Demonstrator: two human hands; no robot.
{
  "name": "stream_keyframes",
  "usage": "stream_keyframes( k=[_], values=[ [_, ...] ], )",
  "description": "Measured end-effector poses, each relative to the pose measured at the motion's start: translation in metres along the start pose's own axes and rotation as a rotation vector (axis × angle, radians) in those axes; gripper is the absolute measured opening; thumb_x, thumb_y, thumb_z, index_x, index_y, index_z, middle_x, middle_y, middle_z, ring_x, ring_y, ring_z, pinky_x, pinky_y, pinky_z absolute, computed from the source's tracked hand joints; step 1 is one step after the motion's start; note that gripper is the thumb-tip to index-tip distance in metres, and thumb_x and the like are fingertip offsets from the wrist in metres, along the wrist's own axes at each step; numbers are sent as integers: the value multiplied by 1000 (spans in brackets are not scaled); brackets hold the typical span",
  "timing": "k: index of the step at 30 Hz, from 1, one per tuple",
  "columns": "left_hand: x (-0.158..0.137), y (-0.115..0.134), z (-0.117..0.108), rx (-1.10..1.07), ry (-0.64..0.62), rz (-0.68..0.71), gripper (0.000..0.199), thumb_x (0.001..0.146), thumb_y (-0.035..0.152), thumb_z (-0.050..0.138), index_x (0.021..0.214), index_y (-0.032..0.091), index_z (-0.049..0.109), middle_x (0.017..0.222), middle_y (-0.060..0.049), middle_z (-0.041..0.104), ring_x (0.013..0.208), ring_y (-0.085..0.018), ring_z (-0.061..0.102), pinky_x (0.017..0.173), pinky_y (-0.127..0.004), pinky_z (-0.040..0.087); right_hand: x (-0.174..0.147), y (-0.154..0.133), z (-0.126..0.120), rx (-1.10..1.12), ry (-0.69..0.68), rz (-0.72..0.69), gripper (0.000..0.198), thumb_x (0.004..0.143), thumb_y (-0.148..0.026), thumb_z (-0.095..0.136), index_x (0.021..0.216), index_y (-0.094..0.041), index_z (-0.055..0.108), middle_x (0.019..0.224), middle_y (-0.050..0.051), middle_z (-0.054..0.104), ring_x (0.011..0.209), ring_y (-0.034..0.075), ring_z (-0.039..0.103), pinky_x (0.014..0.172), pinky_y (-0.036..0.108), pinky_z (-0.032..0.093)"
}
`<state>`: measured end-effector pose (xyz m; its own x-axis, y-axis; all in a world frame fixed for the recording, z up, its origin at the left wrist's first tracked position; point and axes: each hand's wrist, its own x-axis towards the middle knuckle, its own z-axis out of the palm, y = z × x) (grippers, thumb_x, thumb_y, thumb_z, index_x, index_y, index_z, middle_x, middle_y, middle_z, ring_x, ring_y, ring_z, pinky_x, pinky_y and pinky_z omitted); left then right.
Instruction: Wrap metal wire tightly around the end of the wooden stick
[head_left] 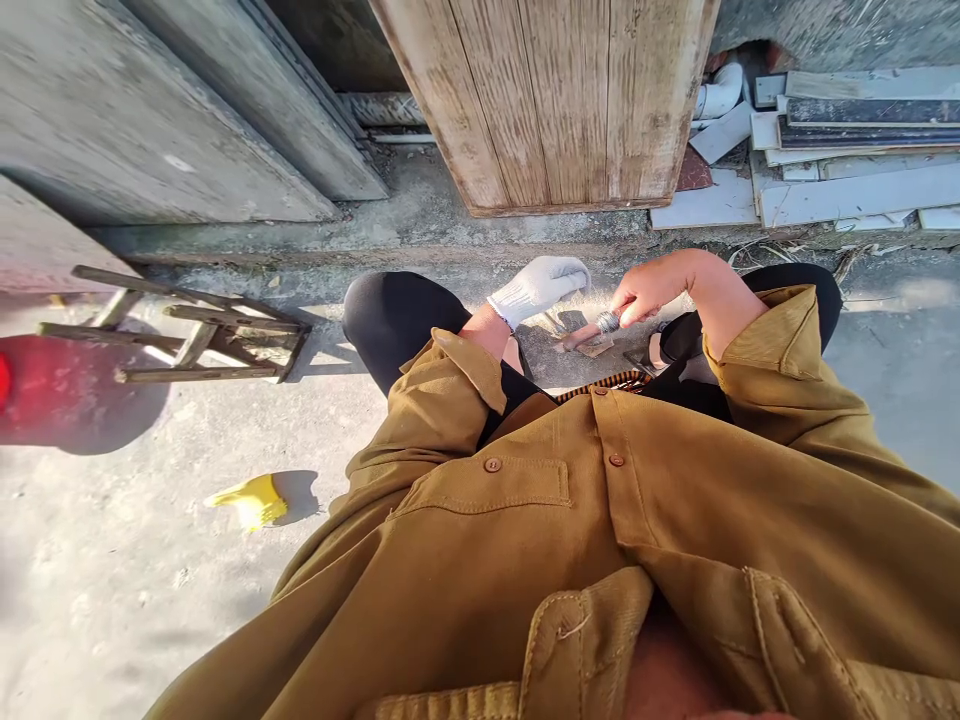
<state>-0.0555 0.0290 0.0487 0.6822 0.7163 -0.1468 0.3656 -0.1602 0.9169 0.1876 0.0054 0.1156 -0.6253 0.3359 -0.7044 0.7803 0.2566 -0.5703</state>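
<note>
My left hand wears a white knitted glove and hangs low between my knees. Its fingers are curled downward, and whatever may be in them is hidden. My bare right hand is closed round the end of a short tool. That tool has a brownish shaft with silver wire-like wrapping near my fingers, and it points left toward the ground. Its exact kind is unclear. Below the hands, a small flat brownish piece lies on the concrete between my feet.
A wooden stool lies on its side at left, near a blurred red object. Something yellow rests on the concrete. Ahead, a wooden panel leans by the step; stacked tile strips and a white pipe are right.
</note>
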Motion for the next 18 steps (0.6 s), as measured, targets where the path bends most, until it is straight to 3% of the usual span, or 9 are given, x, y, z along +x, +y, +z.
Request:
stream_keyframes(
  k=[2,6,9,11,14,16,18],
  values=[
    [3,-6,1,-68,21,3,17,99,24,64,88,19,75,70,1,61,64,-14,53,65,-28,43,-10,0,-3,171,202,-115,35,101,-48,79,84,-20,67,71,-1,61,70,15,54,71,29,43],
    [5,-6,7,-188,-6,-55,20,105,21,60,88,19,72,63,2,56,58,-13,50,60,-26,39,-24,10,-7,622,878,-206,39,109,-61,68,99,-24,62,78,0,55,67,15,47,66,29,44],
    [2,3,10,-211,-94,-98,20,104,18,62,88,17,74,59,2,54,55,-11,46,56,-25,35,-24,23,-13,768,1133,-95,30,113,-53,62,98,-27,57,84,2,57,67,17,45,64,32,46],
    [-1,8,10,-230,-135,-100,21,105,23,66,87,17,75,58,3,51,53,-10,44,57,-24,37,-21,32,-17,713,1192,111,28,115,-38,61,90,-26,55,83,4,59,69,18,48,67,33,47],
    [-7,13,5,-264,-152,-81,26,104,35,75,86,17,76,59,3,52,54,-11,47,60,-26,43,-15,37,-19,425,1226,379,35,113,-22,64,80,-22,53,83,7,62,80,17,55,81,34,46],
    [-10,14,0,-256,-153,-67,30,102,42,79,86,17,77,60,1,54,56,-12,51,60,-28,43,-11,34,-19,189,1136,483,36,111,-23,71,79,-20,55,86,9,65,87,19,57,87,35,45],
    [-13,15,-4,-247,-121,-57,32,102,45,79,87,17,78,61,0,56,57,-13,51,59,-29,40,-6,26,-16,50,914,531,39,108,-25,77,76,-20,56,80,7,62,83,19,55,83,36,42]
  ],
)
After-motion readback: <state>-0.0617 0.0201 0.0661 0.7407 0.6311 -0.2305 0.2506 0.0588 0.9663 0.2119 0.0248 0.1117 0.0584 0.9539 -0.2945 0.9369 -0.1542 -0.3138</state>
